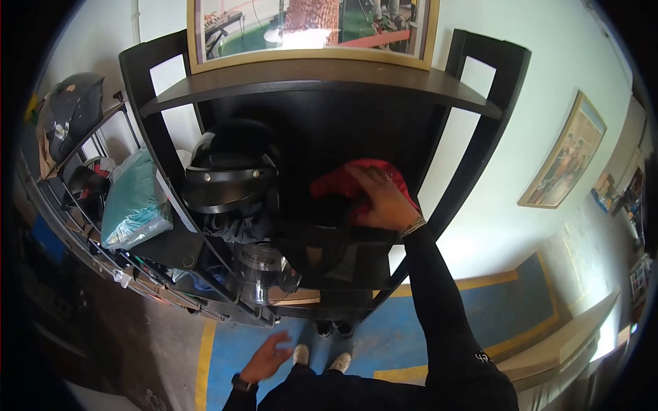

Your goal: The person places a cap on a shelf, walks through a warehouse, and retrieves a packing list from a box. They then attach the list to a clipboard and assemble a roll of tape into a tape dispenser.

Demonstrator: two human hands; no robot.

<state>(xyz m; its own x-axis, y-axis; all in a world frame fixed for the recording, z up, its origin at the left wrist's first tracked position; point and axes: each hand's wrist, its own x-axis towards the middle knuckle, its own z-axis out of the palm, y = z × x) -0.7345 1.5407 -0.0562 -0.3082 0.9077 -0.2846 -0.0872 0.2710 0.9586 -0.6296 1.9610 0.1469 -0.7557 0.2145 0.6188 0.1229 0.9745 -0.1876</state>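
Observation:
My right hand (385,203) reaches into the middle shelf, its fingers over the top of a red cap (334,181) and its thumb lower at the front. Part of the cap is hidden beneath the hand. A beaded bracelet circles that wrist. To the left on the same shelf, a black helmet (233,164) with two silver snaps rests on dark folded cloth (236,225). Low in front of my body, my left hand (269,359) hangs in the air with its fingers apart, holding nothing, a dark watch on the wrist.
A framed picture (308,56) stands on the upper shelf (322,74). Lower down is a clear-visored helmet (262,267). The rack at left carries a teal wrapped package (137,198) and another helmet (72,109). Dark shoes (334,329) sit under the shelf, close to my feet.

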